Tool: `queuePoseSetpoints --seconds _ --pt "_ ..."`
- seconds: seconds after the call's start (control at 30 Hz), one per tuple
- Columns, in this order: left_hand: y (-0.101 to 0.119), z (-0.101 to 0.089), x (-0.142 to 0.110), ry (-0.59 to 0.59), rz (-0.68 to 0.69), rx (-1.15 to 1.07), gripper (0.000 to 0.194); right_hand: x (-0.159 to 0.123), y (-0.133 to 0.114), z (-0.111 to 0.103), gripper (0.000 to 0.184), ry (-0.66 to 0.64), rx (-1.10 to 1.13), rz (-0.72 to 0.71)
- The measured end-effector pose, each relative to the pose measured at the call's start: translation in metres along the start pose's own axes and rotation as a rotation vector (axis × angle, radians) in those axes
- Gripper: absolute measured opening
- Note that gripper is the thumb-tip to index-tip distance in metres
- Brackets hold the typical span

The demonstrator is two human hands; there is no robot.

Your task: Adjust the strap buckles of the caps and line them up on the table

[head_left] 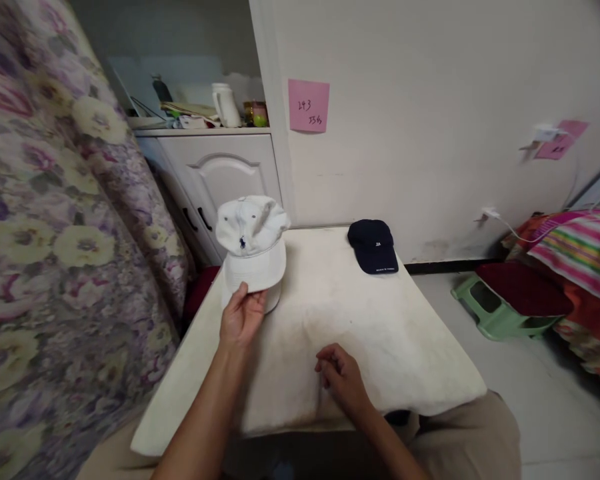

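The right hand [342, 375] curls half open; the left hand [243, 317] pinches the white cap [250, 230] by its brim [260, 271].

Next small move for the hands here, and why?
I'd probably bring the right hand across to steady the crown of the white baseball cap. The left hand alone grips it, by the brim, while the right, with fingers curled, appears to hold nothing over the table. The navy baseball cap sits apart, so it likely needn't be touched yet.
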State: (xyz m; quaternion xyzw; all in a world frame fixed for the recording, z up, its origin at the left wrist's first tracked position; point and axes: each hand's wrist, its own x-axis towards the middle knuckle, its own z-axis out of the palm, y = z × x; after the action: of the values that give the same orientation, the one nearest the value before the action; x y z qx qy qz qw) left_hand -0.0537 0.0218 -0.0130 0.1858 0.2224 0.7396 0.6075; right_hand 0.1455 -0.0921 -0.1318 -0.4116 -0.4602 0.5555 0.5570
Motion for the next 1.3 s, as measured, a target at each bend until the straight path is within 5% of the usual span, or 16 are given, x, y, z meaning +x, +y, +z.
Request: queuePoseSetpoints --seconds 0.13,0.37,0.5,0.73,0.87,0.97,1.3 --pt "-0.042 -0.010 -0.051 -0.013 -0.154 0.042 0.048 0.003 -0.002 -0.002 0.021 0.054 0.079 -0.014" --pt "-0.099 -0.044 -0.141 -0.117 -0.500 0.011 0.062 0.008 -0.021 -0.020 0.041 0.163 0.543 0.026" --pt "-0.108 -0.053 -0.164 -0.135 -0.558 -0.018 0.063 0.007 -0.034 -0.042 0.026 0.268 0.760 0.063" --pt "-0.110 -0.045 -0.179 -0.099 -0.651 -0.070 0.066 0.003 -0.052 -0.054 0.025 0.215 0.974 0.165" --pt "-0.109 -0.048 -0.179 -0.060 -0.662 -0.125 0.041 -0.002 -0.054 -0.052 0.027 0.239 0.956 0.175" --pt "-0.105 -0.054 -0.172 -0.051 -0.691 -0.161 0.021 -0.006 -0.055 -0.054 0.034 0.227 0.936 0.200" --pt "-0.065 -0.038 -0.141 -0.100 -0.658 -0.130 0.017 -0.026 -0.065 -0.054 0.053 0.123 0.871 0.303"
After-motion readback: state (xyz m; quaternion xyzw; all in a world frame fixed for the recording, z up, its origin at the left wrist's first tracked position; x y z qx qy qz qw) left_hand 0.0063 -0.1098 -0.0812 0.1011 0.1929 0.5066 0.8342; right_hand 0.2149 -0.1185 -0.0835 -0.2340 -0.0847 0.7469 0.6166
